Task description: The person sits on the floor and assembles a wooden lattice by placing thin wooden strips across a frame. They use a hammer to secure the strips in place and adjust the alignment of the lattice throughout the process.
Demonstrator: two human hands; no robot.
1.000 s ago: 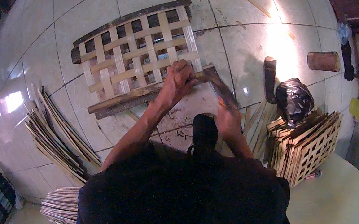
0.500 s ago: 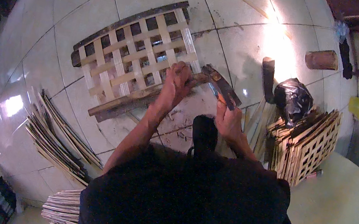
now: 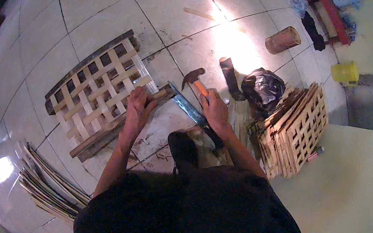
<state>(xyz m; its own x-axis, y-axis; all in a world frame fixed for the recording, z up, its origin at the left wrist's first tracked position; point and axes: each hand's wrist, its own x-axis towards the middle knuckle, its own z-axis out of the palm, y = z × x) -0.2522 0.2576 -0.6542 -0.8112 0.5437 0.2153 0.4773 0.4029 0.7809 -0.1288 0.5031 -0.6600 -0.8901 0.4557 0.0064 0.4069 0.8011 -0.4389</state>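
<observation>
A lattice of pale woven strips [image 3: 103,79] lies on the tiles at left, held between dark wooden bars. My left hand [image 3: 139,103] is closed over the right end of its near wooden bar [image 3: 163,95]; whether a nail is pinched there, I cannot see. In my right hand [image 3: 217,113] is a claw hammer [image 3: 193,78] with an orange handle, its fingers wrapped round the grip. The hammer head is clear of the bar, to its upper right. Beneath that hand lies a machete [image 3: 188,109], its blade tip close to the bar's end.
Stacked lattice panels [image 3: 298,131] and a dark plastic bag [image 3: 264,88] stand at right. Loose strips [image 3: 52,185] lie at lower left. Beyond are a dark curved piece [image 3: 232,78], a rusty cylinder [image 3: 283,40], a yellow container [image 3: 345,73] and a pale stick [image 3: 198,14].
The view has shifted, so the floor things sit further left. My right hand has drawn the hammer head away from the bar, uncovering the machete. My left hand stays on the bar.
</observation>
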